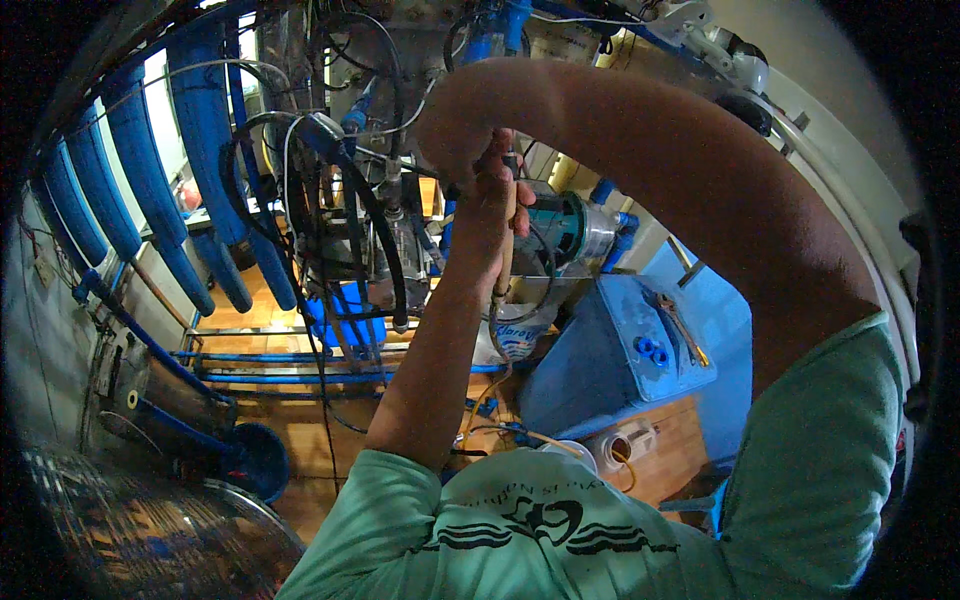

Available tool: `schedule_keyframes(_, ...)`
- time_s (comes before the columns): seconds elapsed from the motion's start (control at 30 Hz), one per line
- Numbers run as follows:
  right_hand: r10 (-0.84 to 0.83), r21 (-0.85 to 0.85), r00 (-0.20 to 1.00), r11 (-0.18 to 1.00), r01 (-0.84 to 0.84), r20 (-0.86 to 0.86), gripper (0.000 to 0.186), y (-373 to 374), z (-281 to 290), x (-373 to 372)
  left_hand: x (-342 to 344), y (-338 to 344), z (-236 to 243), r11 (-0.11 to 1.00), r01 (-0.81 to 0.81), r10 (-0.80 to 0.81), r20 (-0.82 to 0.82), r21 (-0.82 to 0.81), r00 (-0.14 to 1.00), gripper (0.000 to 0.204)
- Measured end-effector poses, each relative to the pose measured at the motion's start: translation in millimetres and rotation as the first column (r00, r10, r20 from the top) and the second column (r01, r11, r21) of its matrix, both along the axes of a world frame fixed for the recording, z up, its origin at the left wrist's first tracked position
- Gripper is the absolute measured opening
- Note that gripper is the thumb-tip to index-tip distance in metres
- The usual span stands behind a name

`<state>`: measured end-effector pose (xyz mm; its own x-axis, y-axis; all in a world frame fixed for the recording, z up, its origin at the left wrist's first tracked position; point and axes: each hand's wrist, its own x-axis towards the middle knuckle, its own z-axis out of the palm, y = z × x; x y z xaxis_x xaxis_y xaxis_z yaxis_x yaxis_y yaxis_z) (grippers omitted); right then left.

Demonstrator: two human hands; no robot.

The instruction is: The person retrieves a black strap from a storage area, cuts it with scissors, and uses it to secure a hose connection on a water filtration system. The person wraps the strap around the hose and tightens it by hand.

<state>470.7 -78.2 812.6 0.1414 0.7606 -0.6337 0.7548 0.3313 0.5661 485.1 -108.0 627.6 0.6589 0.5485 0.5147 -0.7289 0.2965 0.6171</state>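
While our left hand [490,205] closes its fingers around a tan tube [507,262] just above the middle of the frame, our right hand [450,130] bends over from the upper right, close above it. We cannot tell whether the right fingers grip anything, since the wrist hides most of them. Below the tube we see a thin yellow hose [508,365] hanging, near a white bag [518,340] printed with large blue lettering, partly creased. Our green shirt [590,500], at the lower centre, bears curved dark lettering over a black emblem with wavy stripes. Right of centre, we have a wrench [680,325] and blue rings [651,350] on a blue box [585,350].
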Motion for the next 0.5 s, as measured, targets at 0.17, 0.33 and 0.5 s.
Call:
schedule_keyframes(0.17,-0.181,0.069,0.951,0.977,0.204,-0.251,0.024,-13,-10,-16,-11,-1,9,0.997,-0.054,0.058,-0.083,0.054,0.995,0.045)
schedule_keyframes(0.33,0.473,0.116,0.879,0.878,-0.464,-0.067,0.024,-37,6,-11,23,26,-23,0.878,-0.293,0.344,-0.073,0.379,0.936,0.045)
schedule_keyframes(0.5,0.509,0.473,0.838,0.798,-0.373,-0.198,0.023,-96,33,-20,21,22,-19,0.800,-0.479,0.452,0.163,0.362,0.877,0.050)
